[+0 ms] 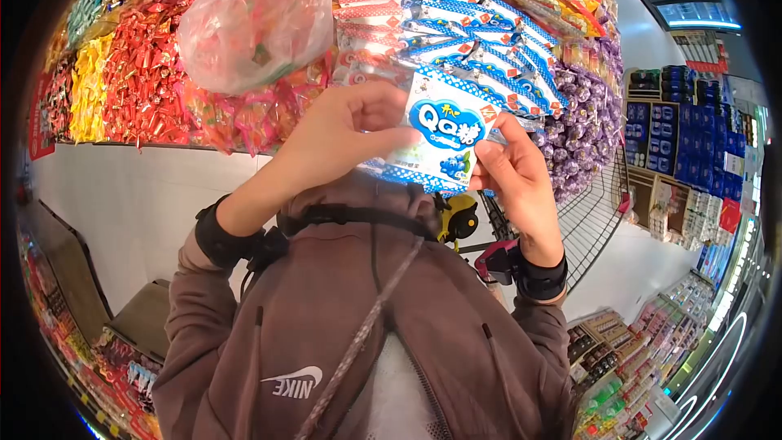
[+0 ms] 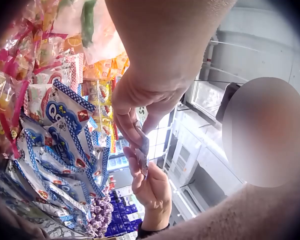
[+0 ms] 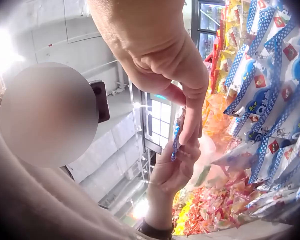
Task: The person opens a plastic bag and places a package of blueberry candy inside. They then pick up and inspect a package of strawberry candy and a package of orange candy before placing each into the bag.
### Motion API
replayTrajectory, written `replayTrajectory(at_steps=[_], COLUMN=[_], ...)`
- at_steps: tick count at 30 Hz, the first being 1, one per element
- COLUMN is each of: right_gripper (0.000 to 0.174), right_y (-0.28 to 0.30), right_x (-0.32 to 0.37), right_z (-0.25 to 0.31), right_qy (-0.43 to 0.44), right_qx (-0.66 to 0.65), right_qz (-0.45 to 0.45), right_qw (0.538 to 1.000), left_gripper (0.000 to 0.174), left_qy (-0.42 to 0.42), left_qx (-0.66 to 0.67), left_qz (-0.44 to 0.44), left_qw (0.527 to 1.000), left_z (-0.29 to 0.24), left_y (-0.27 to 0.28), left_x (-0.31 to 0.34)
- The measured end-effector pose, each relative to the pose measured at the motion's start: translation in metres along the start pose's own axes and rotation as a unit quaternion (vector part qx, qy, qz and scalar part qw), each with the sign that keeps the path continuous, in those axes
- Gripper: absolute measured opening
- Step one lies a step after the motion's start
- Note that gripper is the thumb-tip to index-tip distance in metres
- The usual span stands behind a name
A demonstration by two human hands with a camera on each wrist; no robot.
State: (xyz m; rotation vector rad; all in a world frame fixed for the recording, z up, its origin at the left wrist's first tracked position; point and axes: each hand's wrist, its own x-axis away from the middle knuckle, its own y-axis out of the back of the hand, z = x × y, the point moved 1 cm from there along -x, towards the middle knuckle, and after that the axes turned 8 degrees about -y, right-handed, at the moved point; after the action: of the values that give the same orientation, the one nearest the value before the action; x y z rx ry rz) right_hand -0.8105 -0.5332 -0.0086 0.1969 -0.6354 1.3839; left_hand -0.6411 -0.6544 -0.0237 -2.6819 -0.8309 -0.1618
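A white and blue bag of QQ gummy candy (image 1: 444, 126) with dotted borders is held up between both hands in the head view. My left hand (image 1: 346, 126) pinches its left side, thumb across the front. The opposite edge is gripped by my right hand (image 1: 519, 169), with the thumb on the front and fingers behind. Edge-on, the thin bag (image 2: 144, 152) shows between the two hands in the left wrist view. Just beyond it lies a pile of matching blue candy bags (image 1: 481, 41), beside a column of red-dotted bags (image 1: 368, 12).
A clear plastic bag (image 1: 257, 20) with candy inside sits on the bulk candy at left. Red-wrapped sweets (image 1: 151, 49) and purple-wrapped sweets (image 1: 582, 126) flank the display. A wire basket (image 1: 590, 220) is at the right, with stocked shelves (image 1: 692, 138) farther off.
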Motion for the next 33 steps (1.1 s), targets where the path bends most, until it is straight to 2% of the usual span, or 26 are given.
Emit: replayTrajectory(at_steps=[8, 11, 14, 15, 16, 17, 20, 21, 24, 27, 30, 31, 33], right_gripper=[0.02, 0.02, 0.021, 0.021, 0.022, 0.022, 0.027, 0.028, 0.031, 0.03, 0.033, 0.036, 0.037], right_y=[0.006, 0.002, 0.006, 0.008, 0.007, 0.006, 0.001, -0.004, -0.013, -0.015, -0.011, -0.01, -0.008], right_x=[-0.002, -0.002, -0.003, -0.004, -0.006, -0.007, -0.007, -0.007, -0.005, -0.005, -0.011, -0.014, -0.017], right_z=[0.002, 0.008, 0.008, 0.008, 0.009, 0.01, 0.012, 0.012, 0.012, 0.013, 0.011, 0.008, 0.008], right_qy=[0.007, 0.01, 0.044, 0.061, 0.068, 0.075, 0.087, 0.092, 0.119, 0.171, 0.201, 0.222, 0.227], right_qx=[-0.017, -0.017, -0.016, -0.017, -0.025, -0.033, -0.059, -0.063, -0.07, -0.095, -0.015, -0.006, -0.017], right_qz=[-0.018, -0.041, -0.061, -0.066, -0.074, -0.083, -0.073, -0.073, -0.041, 0.027, -0.07, -0.111, -0.115], right_qw=[1.0, 0.999, 0.997, 0.996, 0.995, 0.993, 0.992, 0.991, 0.99, 0.98, 0.977, 0.969, 0.967], left_gripper=[0.026, 0.027, 0.036, 0.039, 0.042, 0.045, 0.05, 0.048, 0.048, 0.029, 0.028, 0.03, 0.033], left_qy=[-0.019, 0.004, -0.127, -0.228, -0.322, -0.408, -0.462, -0.49, -0.486, -0.479, -0.358, -0.316, -0.22], left_qx=[0.02, 0.015, -0.126, -0.254, -0.375, -0.484, -0.518, -0.547, -0.564, -0.529, -0.371, -0.278, -0.081], left_qz=[0.012, 0.01, -0.057, -0.039, -0.019, 0.001, 0.06, 0.039, 0.013, -0.036, -0.097, -0.113, -0.14], left_qw=[1.0, 1.0, 0.982, 0.939, 0.869, 0.774, 0.718, 0.678, 0.668, 0.699, 0.851, 0.9, 0.962], left_z=[0.003, 0.002, -0.005, -0.009, -0.014, -0.017, -0.014, -0.009, -0.01, -0.002, -0.003, -0.002, -0.001], left_y=[0.001, 0.003, -0.001, -0.001, -0.002, -0.003, -0.016, -0.017, -0.013, 0.0, -0.003, -0.004, -0.007], left_x=[-0.013, -0.016, -0.014, -0.014, -0.013, -0.011, -0.014, -0.017, -0.015, -0.018, -0.016, -0.016, -0.017])
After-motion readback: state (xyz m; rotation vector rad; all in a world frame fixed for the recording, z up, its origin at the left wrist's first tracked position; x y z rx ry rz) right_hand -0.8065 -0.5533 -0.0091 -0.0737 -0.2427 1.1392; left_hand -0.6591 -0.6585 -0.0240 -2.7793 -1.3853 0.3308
